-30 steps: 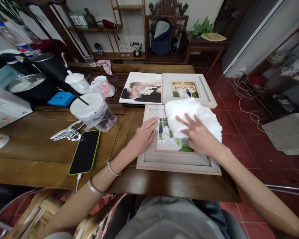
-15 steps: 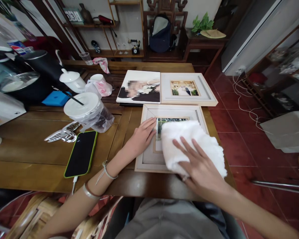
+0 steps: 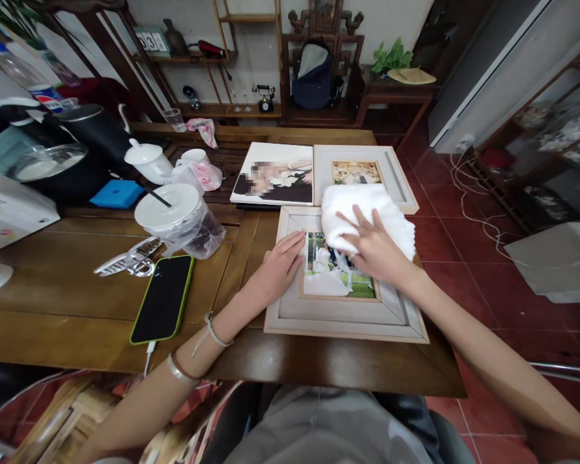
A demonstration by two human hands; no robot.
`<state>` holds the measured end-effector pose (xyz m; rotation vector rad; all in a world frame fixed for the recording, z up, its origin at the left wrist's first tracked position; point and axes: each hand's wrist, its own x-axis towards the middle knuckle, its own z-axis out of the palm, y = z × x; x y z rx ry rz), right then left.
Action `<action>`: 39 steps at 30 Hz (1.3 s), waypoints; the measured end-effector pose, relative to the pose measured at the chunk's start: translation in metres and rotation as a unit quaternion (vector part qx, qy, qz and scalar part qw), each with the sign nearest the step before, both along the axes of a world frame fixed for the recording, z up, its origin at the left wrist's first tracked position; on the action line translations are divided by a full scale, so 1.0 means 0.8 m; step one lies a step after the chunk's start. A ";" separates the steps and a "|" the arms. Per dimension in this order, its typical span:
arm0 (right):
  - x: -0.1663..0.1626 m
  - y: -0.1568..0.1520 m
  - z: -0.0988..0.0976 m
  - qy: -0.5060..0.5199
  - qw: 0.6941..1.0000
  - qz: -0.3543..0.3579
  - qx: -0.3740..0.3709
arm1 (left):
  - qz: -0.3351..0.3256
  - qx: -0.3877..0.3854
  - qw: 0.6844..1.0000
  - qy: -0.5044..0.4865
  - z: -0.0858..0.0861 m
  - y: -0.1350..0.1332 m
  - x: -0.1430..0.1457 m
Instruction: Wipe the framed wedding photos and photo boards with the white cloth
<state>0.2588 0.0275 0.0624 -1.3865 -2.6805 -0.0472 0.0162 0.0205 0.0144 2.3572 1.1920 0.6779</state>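
Observation:
A pale wooden picture frame (image 3: pixel 348 323) lies flat near the table's front edge, with a photo (image 3: pixel 341 289) of people on grass in its middle. My left hand (image 3: pixel 284 261) rests on the frame's left side, fingers stretched out flat. A folded white towel (image 3: pixel 396 222) covers the frame's upper right part and overlaps the frame behind it. My right hand (image 3: pixel 371 245) holds the towel under spread fingers and presses it down. Beyond are a second pale frame (image 3: pixel 406 187) with a smaller photo, and a large photo panel (image 3: pixel 275 174) to its left.
Left of my hands lie a phone (image 3: pixel 163 299) on a charging cable, silver scissors (image 3: pixel 130 256) and a bagged drink cup (image 3: pixel 183 216) with a straw. Farther back stand a white lidded teapot (image 3: pixel 149 161) and a blue object (image 3: pixel 117 193). The table's right edge is close by.
My right hand has slid the towel away from me, up the frame, uncovering its lower part and most of its photo. My left hand stays on the frame's left side.

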 end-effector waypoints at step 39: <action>0.002 -0.115 0.018 0.015 0.994 0.057 -0.090 | 0.012 -0.012 1.000 0.004 0.001 -0.004 0.002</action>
